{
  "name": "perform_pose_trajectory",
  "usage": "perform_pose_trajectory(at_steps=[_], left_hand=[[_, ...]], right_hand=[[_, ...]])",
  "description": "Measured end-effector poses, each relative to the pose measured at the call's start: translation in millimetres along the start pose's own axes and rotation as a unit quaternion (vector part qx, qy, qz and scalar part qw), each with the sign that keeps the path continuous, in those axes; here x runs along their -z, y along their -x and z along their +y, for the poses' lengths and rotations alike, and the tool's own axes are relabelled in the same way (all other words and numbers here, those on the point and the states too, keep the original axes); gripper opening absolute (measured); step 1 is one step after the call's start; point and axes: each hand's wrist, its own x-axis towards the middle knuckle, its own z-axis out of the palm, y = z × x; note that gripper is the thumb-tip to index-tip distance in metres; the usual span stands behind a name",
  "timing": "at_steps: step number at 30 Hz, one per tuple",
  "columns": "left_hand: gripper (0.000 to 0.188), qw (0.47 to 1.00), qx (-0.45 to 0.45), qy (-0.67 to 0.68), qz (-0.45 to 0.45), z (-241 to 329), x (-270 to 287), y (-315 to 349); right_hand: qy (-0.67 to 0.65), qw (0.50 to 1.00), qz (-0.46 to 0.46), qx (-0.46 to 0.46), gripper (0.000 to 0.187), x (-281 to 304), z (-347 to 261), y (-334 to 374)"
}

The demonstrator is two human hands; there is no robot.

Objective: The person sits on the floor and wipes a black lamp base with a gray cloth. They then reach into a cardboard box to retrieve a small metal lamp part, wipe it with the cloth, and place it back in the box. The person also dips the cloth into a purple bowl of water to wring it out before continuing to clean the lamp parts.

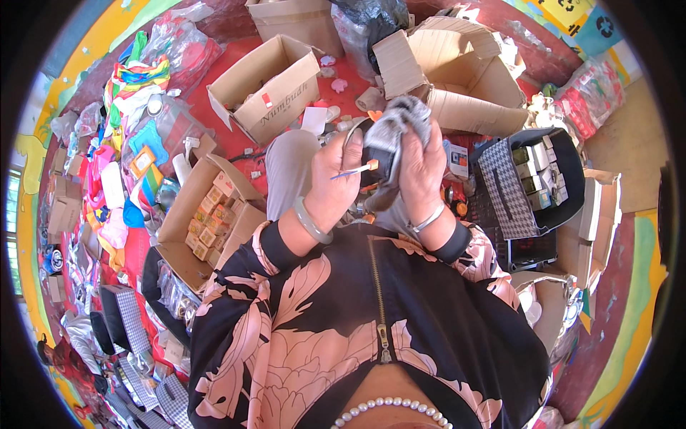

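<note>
In front of my chest, both hands meet around a dark object and a grey cloth. My left hand (334, 171) is closed on the edge of the dark, rounded object (374, 146), whose kind I cannot make out. A thin white-and-blue stick with an orange end (356, 171) juts out by the left fingers. My right hand (421, 163) grips the crumpled grey cloth (404, 118), pressing it against the dark object. The cloth covers part of that object, and a fold hangs down between the hands.
An open carton of small boxes (187, 250) stands at left. Two open cardboard boxes (282, 100) (457, 107) lie ahead. At right, a black houndstooth bin (500, 189) holds small boxes. Colourful cloths and toys (114, 171) pile up far left on the red floor.
</note>
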Motion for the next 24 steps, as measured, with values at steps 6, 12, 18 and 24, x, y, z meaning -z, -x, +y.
perform_pose_trajectory(at_steps=[6,12,18,24], left_hand=[[0.030,0.914,0.123,0.384,0.053,10,15,-13],[0.029,0.901,0.111,0.419,0.011,5,16,-10],[0.029,0.918,0.100,0.372,0.095,8,11,-9],[0.028,0.901,0.061,0.420,0.091,3,21,-10]], right_hand=[[-0.244,0.961,0.062,-0.110,0.028,37,4,-36],[0.162,0.971,-0.079,0.158,0.033,23,-35,-26],[0.292,0.887,-0.245,0.259,0.032,4,-44,-21],[0.231,0.882,-0.381,0.151,0.021,22,-48,-19]])
